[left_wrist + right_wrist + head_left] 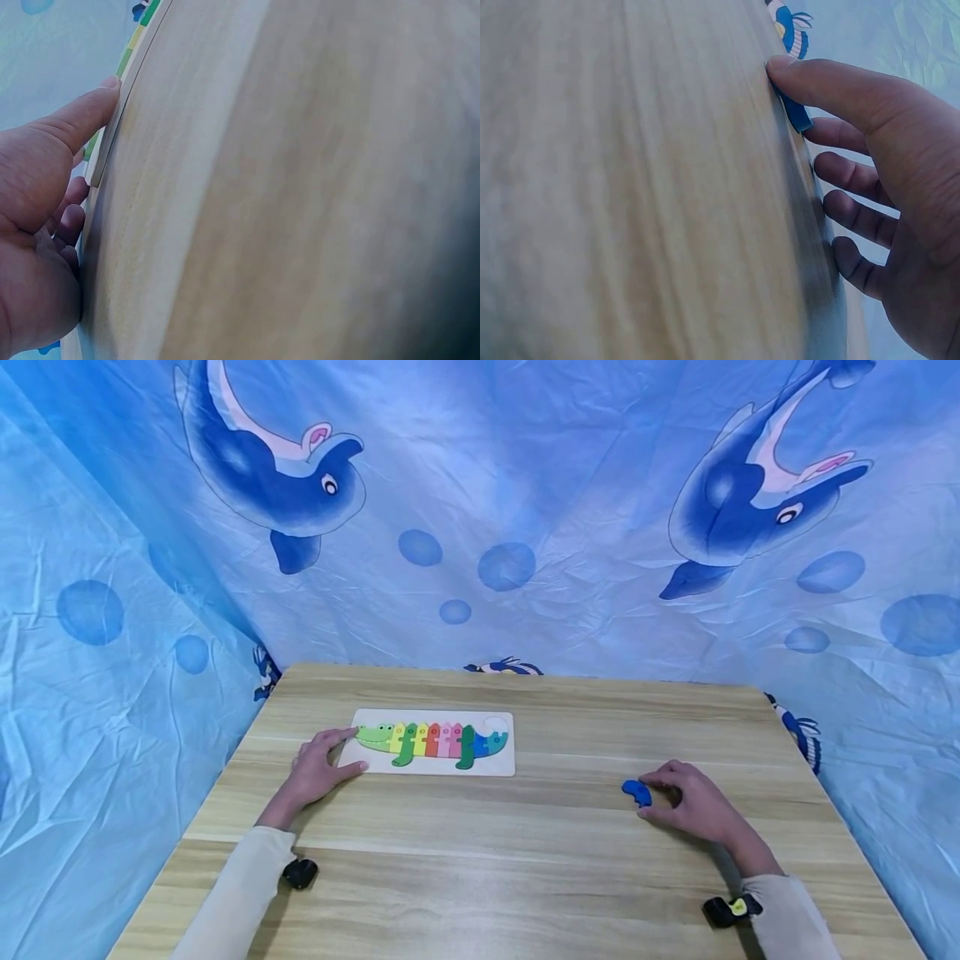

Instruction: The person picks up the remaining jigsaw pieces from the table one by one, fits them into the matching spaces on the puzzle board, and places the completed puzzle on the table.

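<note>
A crocodile puzzle board (435, 767) lies flat toward the back left of the table, its colourful pieces set in a row; a pale, curved recess shows by the tail. My left hand (318, 768) holds the board's left end, thumb at the front edge and forefinger near the crocodile's snout. In the left wrist view the thumb (86, 112) lies along the board's edge. Off to the right, my right hand (693, 800) pinches a small curved blue puzzle piece (637, 792) low over the table. Thumb and forefinger meet this piece (795, 114) in the right wrist view, other fingers loosely bent.
The wood-grain table (480, 877) stretches between and in front of both hands. A blue curtain (570, 610) with dolphins hangs behind and along the sides. Black wrist devices (300, 873) sit at both sleeves.
</note>
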The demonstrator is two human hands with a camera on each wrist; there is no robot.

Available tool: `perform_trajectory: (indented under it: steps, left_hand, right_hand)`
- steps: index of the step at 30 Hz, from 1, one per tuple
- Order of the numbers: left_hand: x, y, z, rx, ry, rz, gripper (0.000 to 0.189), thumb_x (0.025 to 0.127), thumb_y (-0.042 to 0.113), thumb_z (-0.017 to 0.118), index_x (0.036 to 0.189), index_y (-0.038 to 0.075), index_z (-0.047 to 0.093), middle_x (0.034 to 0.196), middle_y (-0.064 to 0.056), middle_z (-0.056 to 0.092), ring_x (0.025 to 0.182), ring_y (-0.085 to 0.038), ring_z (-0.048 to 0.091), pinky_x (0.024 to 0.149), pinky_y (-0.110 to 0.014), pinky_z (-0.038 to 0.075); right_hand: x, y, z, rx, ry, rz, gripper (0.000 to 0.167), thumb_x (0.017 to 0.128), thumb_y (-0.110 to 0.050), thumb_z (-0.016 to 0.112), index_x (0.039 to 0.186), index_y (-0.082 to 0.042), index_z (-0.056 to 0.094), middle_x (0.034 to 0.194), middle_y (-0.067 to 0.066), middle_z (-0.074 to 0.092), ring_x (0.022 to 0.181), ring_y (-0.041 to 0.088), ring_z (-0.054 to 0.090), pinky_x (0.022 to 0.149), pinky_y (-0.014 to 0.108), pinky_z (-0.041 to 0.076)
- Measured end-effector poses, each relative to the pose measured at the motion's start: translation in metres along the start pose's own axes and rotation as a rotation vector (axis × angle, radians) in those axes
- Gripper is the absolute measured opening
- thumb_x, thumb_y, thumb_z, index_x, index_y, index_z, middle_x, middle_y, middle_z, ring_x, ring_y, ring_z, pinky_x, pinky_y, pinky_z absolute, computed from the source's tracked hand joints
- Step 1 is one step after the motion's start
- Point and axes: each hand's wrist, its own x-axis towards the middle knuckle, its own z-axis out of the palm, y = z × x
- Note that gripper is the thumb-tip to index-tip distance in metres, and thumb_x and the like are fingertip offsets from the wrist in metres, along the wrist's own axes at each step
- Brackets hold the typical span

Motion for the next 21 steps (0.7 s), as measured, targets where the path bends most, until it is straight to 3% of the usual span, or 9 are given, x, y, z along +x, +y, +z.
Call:
perform_trajectory:
  steps: [13, 21]
  left_hand:
    - [-0.0010, 0.0033, 0.0000, -0.006, 0.002, 0.002, 0.078, 0.091, 0.042, 0.077, 0.153, 0.009, 0.046, 0.156, -0.030, 0.033, 0.134, -0.055, 0.031, 0.102, -0.068, 0.023]
    - [0.0000, 0.0017, -0.0002, -0.008, -0.003, -0.003, 0.079, 0.090, 0.042, 0.078, 0.154, 0.009, 0.045, 0.156, -0.029, 0.033, 0.135, -0.054, 0.031, 0.102, -0.067, 0.023]
  right_hand:
    - [0.0023, -0.0002, 0.0011, 0.008, 0.003, -0.002, 0.045, 0.080, -0.048, 0.086, 0.110, -0.015, 0.078, 0.099, -0.009, 0.064, 0.088, 0.009, 0.055, 0.076, 0.031, 0.050]
    - [0.0085, -0.0063, -0.0012, 0.049, -0.004, 0.046, 0.043, 0.080, -0.047, 0.086, 0.110, -0.017, 0.076, 0.100, -0.006, 0.063, 0.089, 0.011, 0.058, 0.076, 0.032, 0.051]
